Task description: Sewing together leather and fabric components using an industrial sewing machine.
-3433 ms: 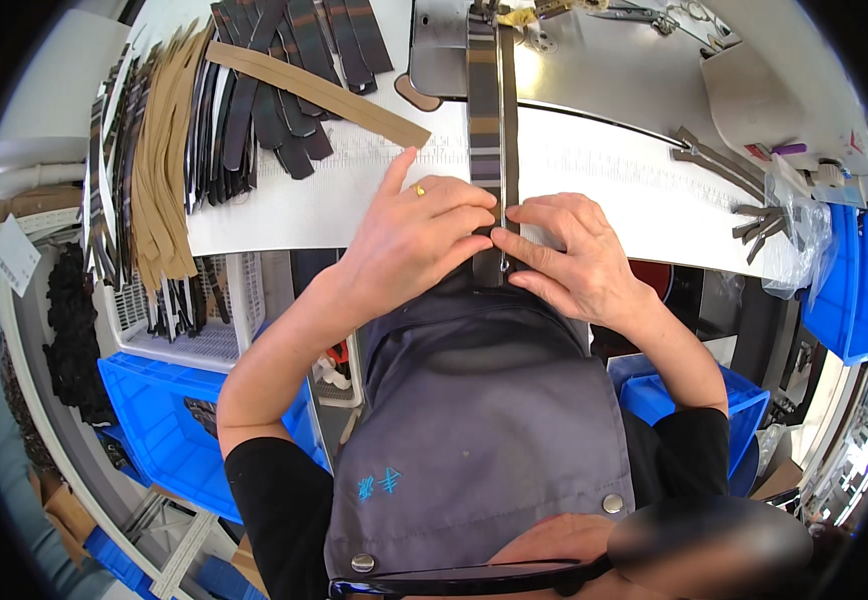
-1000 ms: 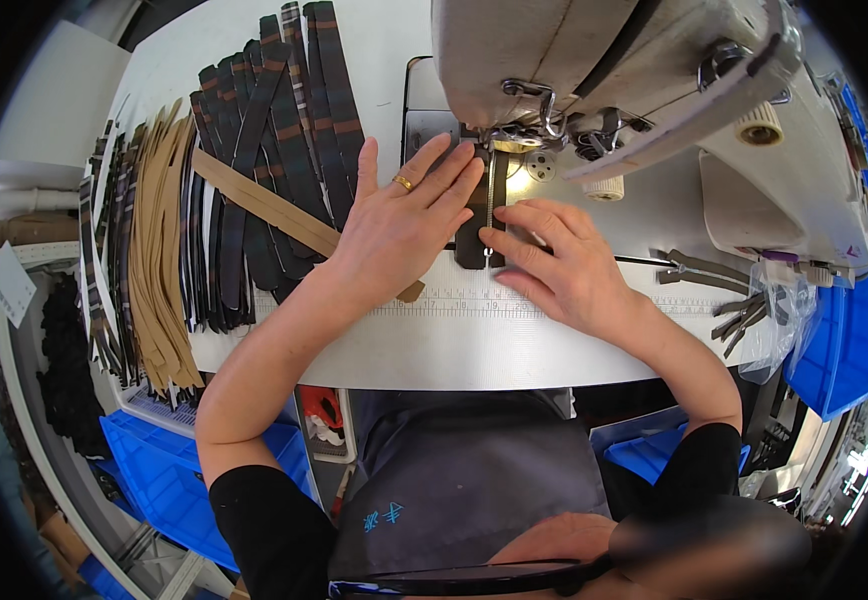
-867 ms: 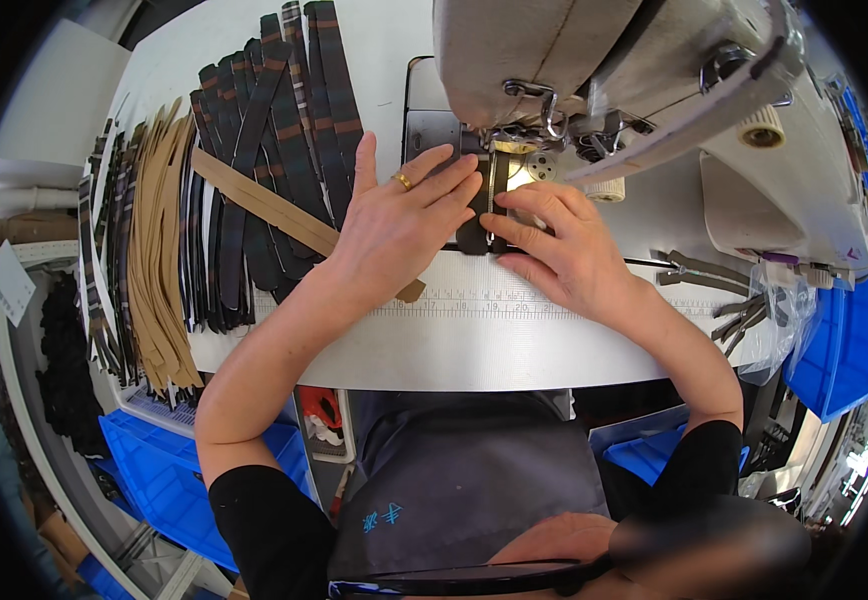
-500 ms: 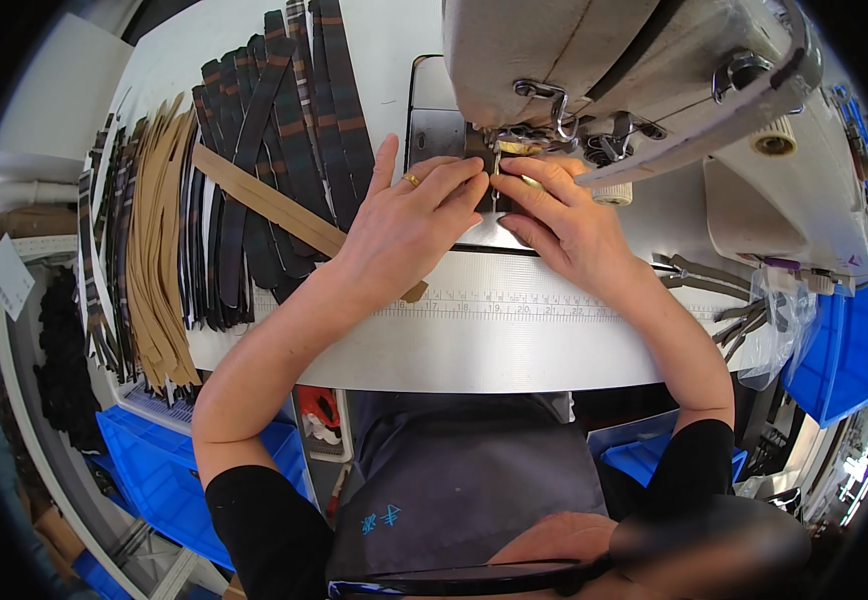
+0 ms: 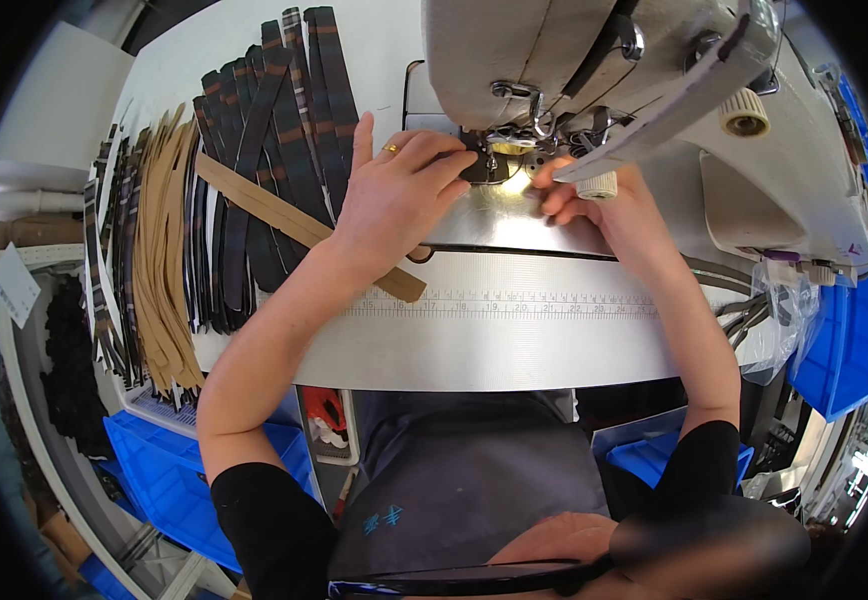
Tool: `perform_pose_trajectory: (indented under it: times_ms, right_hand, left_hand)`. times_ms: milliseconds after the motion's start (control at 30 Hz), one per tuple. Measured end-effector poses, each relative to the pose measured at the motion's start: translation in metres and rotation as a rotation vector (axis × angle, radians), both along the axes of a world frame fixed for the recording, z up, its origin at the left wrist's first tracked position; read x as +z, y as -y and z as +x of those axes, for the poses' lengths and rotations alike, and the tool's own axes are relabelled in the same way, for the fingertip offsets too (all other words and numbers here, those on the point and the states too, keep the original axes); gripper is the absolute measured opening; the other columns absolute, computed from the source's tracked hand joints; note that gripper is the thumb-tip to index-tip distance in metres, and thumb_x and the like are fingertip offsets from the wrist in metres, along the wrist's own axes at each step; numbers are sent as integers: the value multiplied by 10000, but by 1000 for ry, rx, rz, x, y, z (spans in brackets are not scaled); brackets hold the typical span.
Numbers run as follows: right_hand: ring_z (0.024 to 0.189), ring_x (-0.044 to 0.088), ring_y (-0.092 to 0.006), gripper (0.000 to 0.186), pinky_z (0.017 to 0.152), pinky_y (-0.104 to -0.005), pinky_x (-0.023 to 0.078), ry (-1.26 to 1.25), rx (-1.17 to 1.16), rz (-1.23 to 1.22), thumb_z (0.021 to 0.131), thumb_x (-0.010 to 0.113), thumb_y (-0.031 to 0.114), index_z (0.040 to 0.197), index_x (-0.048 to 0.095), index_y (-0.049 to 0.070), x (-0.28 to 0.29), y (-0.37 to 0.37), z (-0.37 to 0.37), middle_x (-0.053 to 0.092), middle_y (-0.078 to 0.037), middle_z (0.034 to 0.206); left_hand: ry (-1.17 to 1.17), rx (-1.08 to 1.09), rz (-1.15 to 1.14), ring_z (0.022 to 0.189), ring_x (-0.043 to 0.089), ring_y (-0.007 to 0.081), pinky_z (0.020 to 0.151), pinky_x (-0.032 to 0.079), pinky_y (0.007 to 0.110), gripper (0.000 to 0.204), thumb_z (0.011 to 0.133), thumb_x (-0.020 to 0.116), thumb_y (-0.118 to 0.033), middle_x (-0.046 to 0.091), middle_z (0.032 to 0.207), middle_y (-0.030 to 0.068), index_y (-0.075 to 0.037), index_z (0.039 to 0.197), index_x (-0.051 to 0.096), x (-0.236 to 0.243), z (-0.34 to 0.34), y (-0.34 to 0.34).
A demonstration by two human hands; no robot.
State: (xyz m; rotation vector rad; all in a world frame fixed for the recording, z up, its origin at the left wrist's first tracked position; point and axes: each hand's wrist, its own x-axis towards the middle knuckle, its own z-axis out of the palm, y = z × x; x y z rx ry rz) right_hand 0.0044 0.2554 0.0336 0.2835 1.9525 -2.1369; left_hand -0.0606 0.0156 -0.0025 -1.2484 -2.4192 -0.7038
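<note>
My left hand (image 5: 404, 190) lies left of the needle area of a sewing machine (image 5: 544, 60). Its fingertips press together on a dark fabric strip (image 5: 489, 168) beside the presser foot (image 5: 499, 142), while one finger sticks out to the side. A dark curved end shows below this hand. To the right of the needle, my right hand (image 5: 609, 210) is curled, its fingers drawn in. The machine's pale guard and a knob partly cover it, so whatever it holds, if anything, is hidden. Light gleams on the metal plate (image 5: 489, 215).
Left of my hands, dark striped strips (image 5: 299, 130) and tan strips (image 5: 159, 250) lie in bundles, with one tan strip (image 5: 269, 205) slanting across. A printed ruler (image 5: 494, 303) runs along the table front. Dark-handled tools (image 5: 744, 318) and a clear bag (image 5: 779, 315) sit right; blue bins (image 5: 169, 480) stand below.
My right hand has left the fabric at the needle and moved right, its fingers curling. My left hand has shifted slightly left, baring the lit plate and the presser foot.
</note>
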Motion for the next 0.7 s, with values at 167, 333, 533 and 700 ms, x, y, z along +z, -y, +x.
perform_pose_trajectory:
  times_ms: [167, 333, 533, 700]
  right_hand:
    - [732, 626, -125, 267, 650, -238, 502, 12, 91, 45, 915, 630, 234, 941, 659, -30, 1, 5, -14, 668, -81, 933]
    - [676, 658, -227, 177, 652, -337, 516, -517, -65, 570, 810, 696, 162, 920, 713, 25, -21, 30, -14, 695, -102, 818]
    - [730, 663, -285, 113, 680, -373, 512, -664, -120, 646, 722, 735, 133, 783, 717, 41, -39, 40, -23, 698, -101, 762]
    - [823, 647, -285, 156, 715, -376, 510, -652, -35, 712, 765, 694, 67, 919, 718, 72, -38, 30, -15, 688, -115, 905]
  left_hand:
    - [1, 7, 56, 1005, 594, 177, 1058, 238, 620, 264, 763, 729, -143, 607, 1042, -58, -155, 1023, 686, 2, 3, 1]
    - [-45, -19, 63, 1019, 602, 177, 1059, 251, 623, 252, 762, 718, -125, 616, 1062, -42, -144, 1012, 690, -3, 4, 0]
    - [-5, -71, 24, 1019, 609, 185, 1071, 250, 617, 253, 772, 676, -80, 618, 1075, -18, -137, 1018, 692, -6, 4, 0]
    - [-15, -69, -8, 999, 623, 170, 1076, 247, 610, 255, 782, 670, -83, 628, 1075, -20, -141, 1030, 694, -4, 5, 0]
